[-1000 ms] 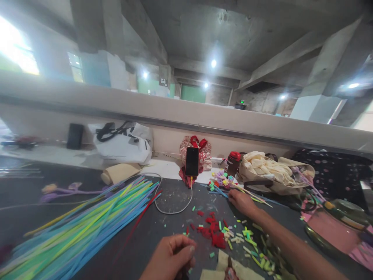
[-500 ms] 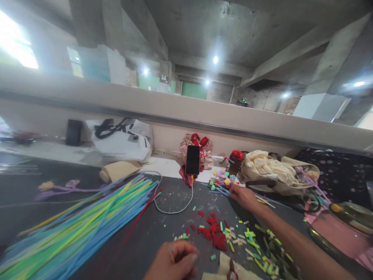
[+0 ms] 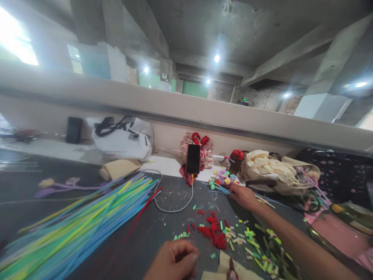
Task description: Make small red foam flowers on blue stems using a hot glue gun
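My right hand (image 3: pixel 244 197) reaches far forward, its fingers closed at the stems of a small bunch of colourful pipe-cleaner flowers (image 3: pixel 224 178). Blue stems (image 3: pixel 220 188) stick out to the left of those fingers. Close to the front edge of the view, my left hand (image 3: pixel 174 259) is curled, thumb against the fingers; whatever it may hold is hidden. Just right of it lie a beige cloth (image 3: pixel 223 261) and a dark-red-handled tool (image 3: pixel 232 270), partly cut off by the frame. Red scraps (image 3: pixel 217 233) and several pale and green clippings (image 3: pixel 253 241) are scattered between the hands.
Long blue, green and yellow pipe cleaners (image 3: pixel 96 225) spread across the left. A phone (image 3: pixel 192 159) on a cable (image 3: pixel 171 211) leans at the back. Around it stand a white bag (image 3: pixel 122 142), dark bottle (image 3: pixel 234 161) and cream bag (image 3: pixel 271 171). A pink container (image 3: pixel 340 233) is right.
Both hands stay almost in place, the right one still at the flowers. The view has shifted very slightly.
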Available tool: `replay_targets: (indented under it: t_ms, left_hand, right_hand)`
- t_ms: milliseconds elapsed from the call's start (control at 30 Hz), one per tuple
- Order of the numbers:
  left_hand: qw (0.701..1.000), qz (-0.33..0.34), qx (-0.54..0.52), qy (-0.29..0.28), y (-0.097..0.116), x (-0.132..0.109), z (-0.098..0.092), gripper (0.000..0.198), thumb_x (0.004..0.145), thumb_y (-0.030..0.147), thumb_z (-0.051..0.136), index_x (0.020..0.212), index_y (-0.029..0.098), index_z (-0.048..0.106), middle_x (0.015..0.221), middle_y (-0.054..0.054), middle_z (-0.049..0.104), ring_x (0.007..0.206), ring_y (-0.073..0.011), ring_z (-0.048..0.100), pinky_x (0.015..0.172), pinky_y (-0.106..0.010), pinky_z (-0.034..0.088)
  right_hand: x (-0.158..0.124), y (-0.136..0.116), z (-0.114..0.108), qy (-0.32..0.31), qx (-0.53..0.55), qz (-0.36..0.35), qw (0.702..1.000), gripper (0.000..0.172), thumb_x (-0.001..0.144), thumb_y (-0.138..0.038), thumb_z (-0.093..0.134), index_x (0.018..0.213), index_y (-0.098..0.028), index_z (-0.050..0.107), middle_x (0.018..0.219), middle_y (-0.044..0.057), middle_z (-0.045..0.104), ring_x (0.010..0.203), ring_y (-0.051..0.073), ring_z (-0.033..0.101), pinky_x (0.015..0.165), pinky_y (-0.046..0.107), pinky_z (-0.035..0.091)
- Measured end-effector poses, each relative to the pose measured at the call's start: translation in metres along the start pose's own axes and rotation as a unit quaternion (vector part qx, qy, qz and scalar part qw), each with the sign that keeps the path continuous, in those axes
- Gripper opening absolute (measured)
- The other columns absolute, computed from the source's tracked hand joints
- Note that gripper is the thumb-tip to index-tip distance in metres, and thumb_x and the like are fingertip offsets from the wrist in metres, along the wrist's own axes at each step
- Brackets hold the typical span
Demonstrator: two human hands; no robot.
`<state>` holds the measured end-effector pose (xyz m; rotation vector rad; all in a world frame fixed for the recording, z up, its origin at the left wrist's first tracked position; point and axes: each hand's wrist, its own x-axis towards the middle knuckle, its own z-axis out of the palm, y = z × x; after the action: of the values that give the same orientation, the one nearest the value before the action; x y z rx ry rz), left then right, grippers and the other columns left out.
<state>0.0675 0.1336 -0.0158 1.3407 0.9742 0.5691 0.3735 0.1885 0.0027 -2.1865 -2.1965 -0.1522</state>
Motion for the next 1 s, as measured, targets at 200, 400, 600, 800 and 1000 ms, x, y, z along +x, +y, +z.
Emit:
replay_targets:
  t_ms: [200,400,600,800,1000]
  left_hand:
    - [0.999,-0.009,-0.034,0.003,0.001,0.001,-0.001,0.022,0.058,0.036,0.063,0.06,0.014,0.065,0.045,0.001,0.057,0.043,-0.0093,0.043,0.042,-0.019,0.028]
    - [0.991,0.032,-0.115,0.057,0.015,-0.007,-0.007,0.032,0.063,0.038,0.059,0.079,0.013,0.069,0.052,-0.001,0.061,0.045,-0.0094,0.045,0.042,-0.019,0.029]
    - [0.962,0.15,-0.143,0.18,0.059,-0.027,-0.03,0.038,0.069,0.037,0.058,0.1,0.015,0.064,0.096,-0.008,0.067,0.086,-0.0202,0.058,0.057,-0.021,0.042]
    - [0.927,0.247,-0.204,0.196,0.09,-0.039,-0.053,0.036,0.077,0.038,0.05,0.106,0.016,0.059,0.095,-0.005,0.067,0.081,-0.0162,0.06,0.068,-0.023,0.045]
    - [0.917,0.245,-0.227,0.216,0.091,-0.045,-0.066,0.036,0.073,0.041,0.054,0.094,0.013,0.065,0.092,-0.008,0.068,0.072,-0.0191,0.061,0.056,-0.025,0.049]
  right_hand:
    - [0.0,0.003,-0.022,0.054,0.082,0.022,0.995,0.018,0.083,-0.029,0.044,0.076,-0.017,0.054,0.068,-0.001,0.056,0.062,0.014,0.053,0.058,0.026,0.038]
    - [-0.011,-0.046,-0.067,0.06,0.219,-0.064,0.972,0.02,0.08,-0.032,0.041,0.07,-0.018,0.051,0.059,-0.002,0.051,0.055,0.012,0.048,0.05,0.022,0.034]
    - [-0.023,-0.136,-0.107,-0.062,0.453,-0.155,0.876,0.017,0.078,-0.031,0.049,0.071,-0.016,0.052,0.062,-0.001,0.058,0.049,0.008,0.049,0.047,0.019,0.037]
    - [-0.024,-0.209,-0.118,-0.146,0.589,-0.154,0.78,0.01,0.071,-0.023,0.057,0.067,-0.014,0.053,0.052,-0.006,0.053,0.039,0.003,0.04,0.034,0.013,0.026]
    - [-0.018,-0.239,-0.099,-0.123,0.595,-0.209,0.766,0.007,0.071,-0.021,0.057,0.067,-0.015,0.055,0.052,-0.006,0.05,0.043,0.005,0.044,0.04,0.015,0.034]
